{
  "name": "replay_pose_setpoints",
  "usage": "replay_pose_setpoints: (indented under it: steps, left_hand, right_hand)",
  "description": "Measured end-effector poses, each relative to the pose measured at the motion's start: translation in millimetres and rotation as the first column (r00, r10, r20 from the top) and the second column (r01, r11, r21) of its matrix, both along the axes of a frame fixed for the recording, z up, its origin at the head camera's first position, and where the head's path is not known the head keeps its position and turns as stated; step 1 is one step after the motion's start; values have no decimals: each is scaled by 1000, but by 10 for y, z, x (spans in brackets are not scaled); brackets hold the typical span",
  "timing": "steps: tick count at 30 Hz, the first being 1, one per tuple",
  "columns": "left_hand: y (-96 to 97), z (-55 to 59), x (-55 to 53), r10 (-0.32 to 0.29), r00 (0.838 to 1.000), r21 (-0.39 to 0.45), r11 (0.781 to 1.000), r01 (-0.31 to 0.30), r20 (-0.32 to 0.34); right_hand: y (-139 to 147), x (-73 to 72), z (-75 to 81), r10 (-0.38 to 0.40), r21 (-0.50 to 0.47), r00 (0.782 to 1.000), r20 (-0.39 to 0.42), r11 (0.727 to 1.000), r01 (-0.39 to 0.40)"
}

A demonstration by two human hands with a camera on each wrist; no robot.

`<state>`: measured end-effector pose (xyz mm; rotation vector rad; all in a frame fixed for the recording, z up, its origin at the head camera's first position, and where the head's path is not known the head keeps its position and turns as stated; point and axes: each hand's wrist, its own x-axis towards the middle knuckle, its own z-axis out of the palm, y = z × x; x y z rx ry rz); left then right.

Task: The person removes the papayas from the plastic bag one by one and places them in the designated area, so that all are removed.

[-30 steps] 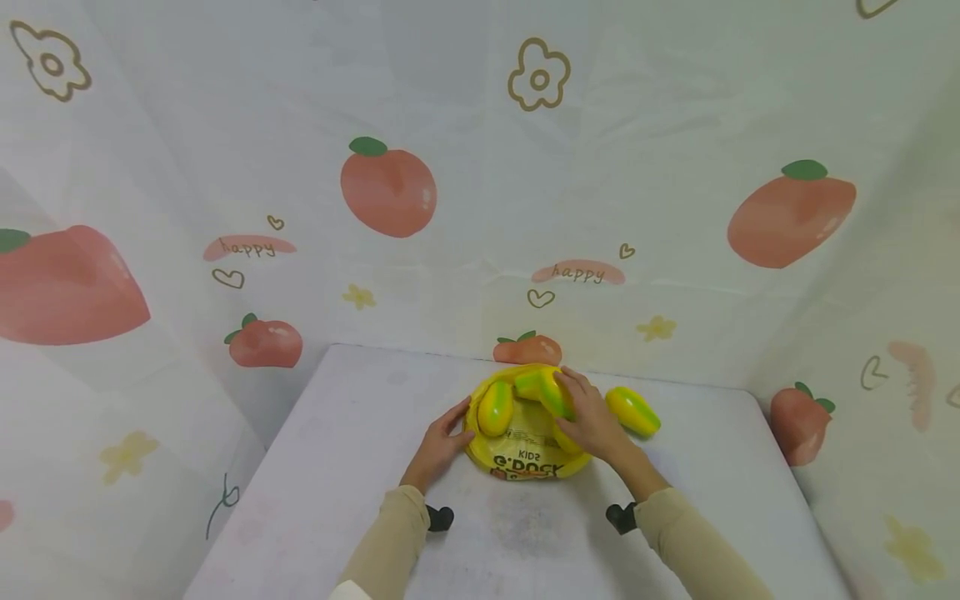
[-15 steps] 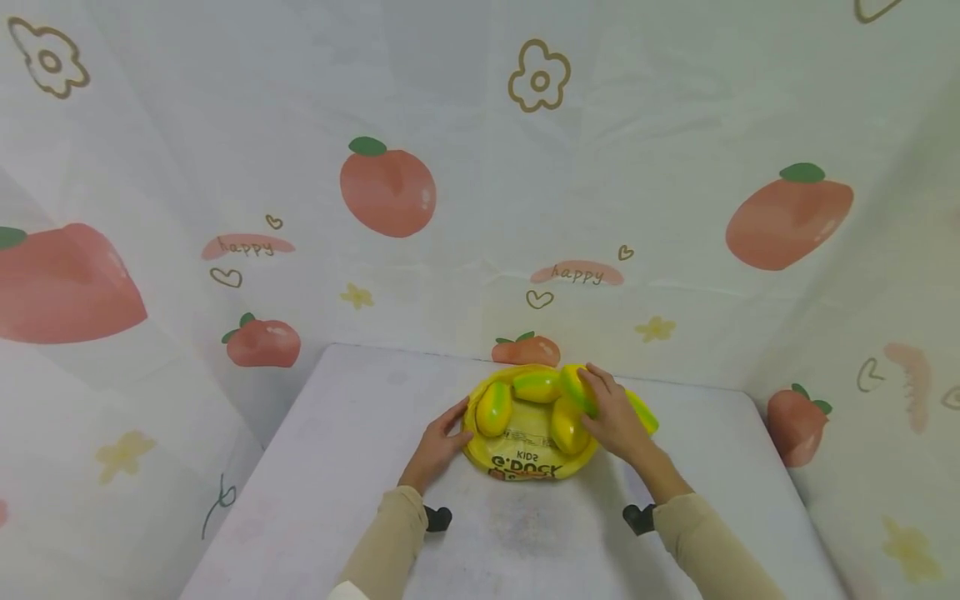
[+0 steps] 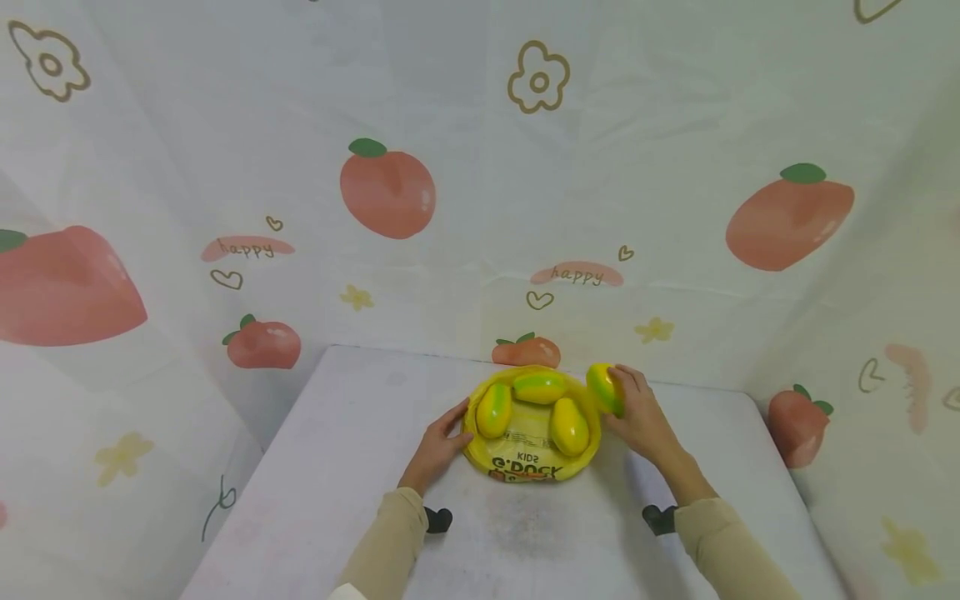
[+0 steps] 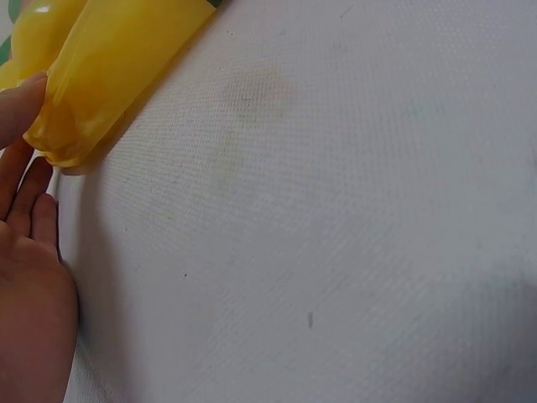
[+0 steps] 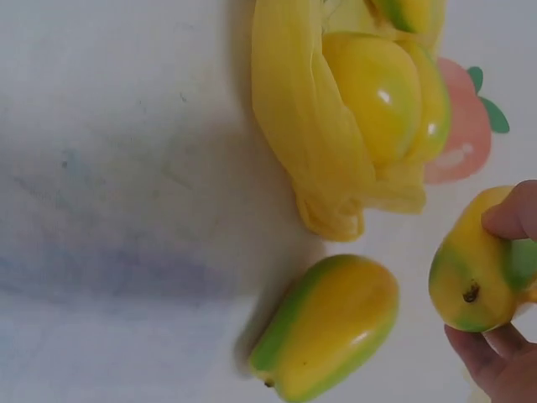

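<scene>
Soft, rather dim light fills the head view, with a faint shadow on the table beside the right sleeve. Small glints mark the fruit. The left wrist view darkens toward its lower right.

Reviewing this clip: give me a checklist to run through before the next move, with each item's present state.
1. Held fruit gripped: ok; the right hand has thumb and fingers around it.
2. Held fruit apart from the yellow container: ok; the right wrist view shows a gap.
3. Left hand at the container: ok; it touches the left side.
4. Firmness of that contact: cannot tell.
5. Container's opening facing up: ok; three fruits sit inside.
6. Table just right of the container free of fruit: not ok; a loose fruit lies there.
</scene>
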<state>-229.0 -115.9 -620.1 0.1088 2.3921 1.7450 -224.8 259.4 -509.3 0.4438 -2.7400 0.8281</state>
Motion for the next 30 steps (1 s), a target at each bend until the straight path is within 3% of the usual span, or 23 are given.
replay_pose_setpoints:
  steps: [4,13,30]
  left_hand:
    - [12,29,14,1,1000,-10,1000,-1,3]
    - [6,22,9,1,1000,-22,1000,-1,6]
    - [-7,31,8,-6,1000,2,1000,6,8]
  right_hand:
    - [89,0,20,-24,-3,1000,4,1000,25]
    - [307,27,45,-103,-28,988,112,994,107]
    - [659,26,-70,-181,-20,983,-25,983,181]
